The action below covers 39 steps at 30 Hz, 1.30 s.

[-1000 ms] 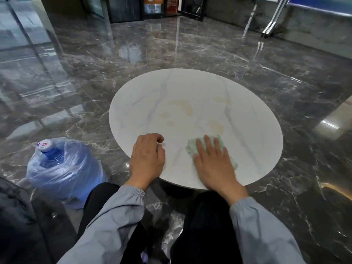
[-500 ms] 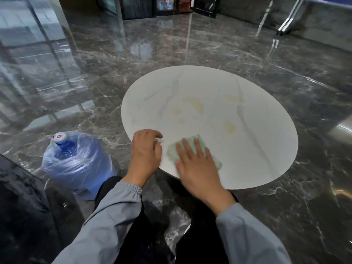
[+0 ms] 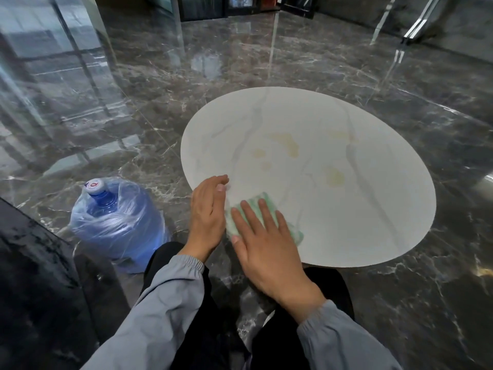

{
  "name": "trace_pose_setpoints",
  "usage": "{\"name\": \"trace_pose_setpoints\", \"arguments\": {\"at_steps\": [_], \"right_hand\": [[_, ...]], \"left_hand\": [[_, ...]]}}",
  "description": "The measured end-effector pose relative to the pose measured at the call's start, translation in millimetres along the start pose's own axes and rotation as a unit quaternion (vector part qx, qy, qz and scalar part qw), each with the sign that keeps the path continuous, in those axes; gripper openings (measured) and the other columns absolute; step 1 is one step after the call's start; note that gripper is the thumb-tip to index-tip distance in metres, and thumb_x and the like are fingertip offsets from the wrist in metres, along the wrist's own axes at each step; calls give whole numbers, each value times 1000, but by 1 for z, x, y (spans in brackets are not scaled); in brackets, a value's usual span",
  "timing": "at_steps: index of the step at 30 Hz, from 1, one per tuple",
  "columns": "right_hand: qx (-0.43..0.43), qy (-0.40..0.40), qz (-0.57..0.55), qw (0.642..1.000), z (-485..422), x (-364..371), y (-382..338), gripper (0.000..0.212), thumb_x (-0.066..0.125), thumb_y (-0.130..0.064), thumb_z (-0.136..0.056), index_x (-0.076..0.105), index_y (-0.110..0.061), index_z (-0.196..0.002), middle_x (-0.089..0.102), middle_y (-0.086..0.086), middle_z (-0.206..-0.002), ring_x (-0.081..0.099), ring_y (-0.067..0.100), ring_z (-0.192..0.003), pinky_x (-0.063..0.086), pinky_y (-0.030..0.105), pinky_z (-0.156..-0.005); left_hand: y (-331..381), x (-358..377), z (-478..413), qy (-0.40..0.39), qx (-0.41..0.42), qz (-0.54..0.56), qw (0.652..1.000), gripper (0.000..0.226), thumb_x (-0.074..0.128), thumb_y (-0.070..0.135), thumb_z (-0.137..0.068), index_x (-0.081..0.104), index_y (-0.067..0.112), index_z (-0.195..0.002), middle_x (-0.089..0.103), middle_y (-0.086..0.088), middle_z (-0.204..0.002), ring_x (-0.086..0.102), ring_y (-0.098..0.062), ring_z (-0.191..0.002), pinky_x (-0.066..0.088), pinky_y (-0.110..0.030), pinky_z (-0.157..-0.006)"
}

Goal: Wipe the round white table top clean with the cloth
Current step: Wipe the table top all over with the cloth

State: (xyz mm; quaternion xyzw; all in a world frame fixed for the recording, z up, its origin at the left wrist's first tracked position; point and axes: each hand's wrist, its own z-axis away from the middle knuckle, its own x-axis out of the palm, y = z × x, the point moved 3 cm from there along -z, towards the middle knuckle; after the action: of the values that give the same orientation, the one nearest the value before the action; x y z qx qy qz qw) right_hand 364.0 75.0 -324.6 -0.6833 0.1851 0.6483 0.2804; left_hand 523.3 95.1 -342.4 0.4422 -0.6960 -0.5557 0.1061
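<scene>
Cloth point(image 3: 293, 231), soft, limp and light, lies at the table's point(image 3: 346, 209) near edge under the right hand's point(image 3: 264, 249) flat, spread fingers; best pressed, not pinched. Left hand point(image 3: 208, 209) rests beside it, loosely curled, empty.

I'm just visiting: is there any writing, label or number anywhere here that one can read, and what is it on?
Red and white sticker on the cap of the big blue water bottle: some print, too small and blurred to read.
Dark panels on the far wall: blurred, unreadable.
Round white table top and green striped cloth: no writing.
</scene>
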Motion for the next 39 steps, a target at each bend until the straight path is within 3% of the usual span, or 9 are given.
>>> {"name": "trace_pose_setpoints", "arguments": {"at_steps": [3,6,16,20,23,26,29,33,39], "right_hand": [[-33,-5,1,999,14,-4,17,57,20,-54,-110,9,-40,-165,3,-13,-173,-11,14,-159,1,43,-129],[-10,-36,5,999,27,-11,39,59,13,-60,-108,-5,-46,-162,-14,-20,-170,-27,5,-153,-5,38,-128],[-38,-46,3,998,-50,-5,-17,61,20,-53,-109,8,-35,-166,-4,-5,-174,-16,22,-159,-2,50,-128],[-5,-45,-43,998,-17,-10,21,60,17,-58,-108,4,-42,-164,-9,-16,-171,-20,10,-156,-6,41,-128],[119,-45,-49,991,0,-18,89,59,18,-56,-107,1,-45,-163,-10,-18,-171,-19,8,-156,-5,40,-128],[222,-58,-47,972,-6,-23,121,59,17,-51,-109,-1,-41,-164,-10,-12,-173,-17,17,-158,-5,44,-127],[162,-46,-8,986,-24,-19,73,58,10,-47,-109,-1,-35,-165,-9,-8,-173,-15,27,-159,-3,51,-127],[45,-17,-62,997,-24,-14,25,59,19,-45,-110,6,-30,-166,0,-8,-174,-14,19,-159,-4,46,-128],[205,6,-90,975,17,-29,144,61,25,-53,-108,15,-30,-164,3,-14,-173,-7,10,-159,1,39,-128]], "left_hand": [[-4,-3,1,8,-13,49,999,40,30,39,-113,64,29,-130,60,32,-125,52,-4,-131,40,-46,-116],[-5,-7,1,3,-33,107,994,47,28,44,-112,64,25,-134,60,21,-133,56,-16,-130,43,-44,-114],[6,-18,1,7,-67,180,981,38,35,37,-110,60,23,-135,63,20,-133,56,-6,-130,42,-22,-110],[12,-16,-1,4,-35,117,992,30,39,37,-109,59,27,-130,59,17,-131,54,-3,-129,40,-18,-107],[19,-12,-1,6,-19,76,997,22,45,24,-111,60,23,-126,58,19,-126,53,8,-119,37,-6,-97],[28,-11,1,19,11,54,998,20,53,9,-107,62,18,-123,61,4,-124,57,6,-112,42,-6,-91],[40,-1,8,8,68,16,998,22,56,-1,-103,64,10,-120,61,-1,-122,59,1,-111,45,-8,-89],[50,20,14,-11,135,-51,989,17,56,6,-99,66,8,-113,64,2,-112,59,-18,-106,47,-30,-94],[68,55,21,-102,231,-168,953,19,55,23,-99,69,15,-108,64,0,-109,60,-22,-105,46,-36,-88]]}}
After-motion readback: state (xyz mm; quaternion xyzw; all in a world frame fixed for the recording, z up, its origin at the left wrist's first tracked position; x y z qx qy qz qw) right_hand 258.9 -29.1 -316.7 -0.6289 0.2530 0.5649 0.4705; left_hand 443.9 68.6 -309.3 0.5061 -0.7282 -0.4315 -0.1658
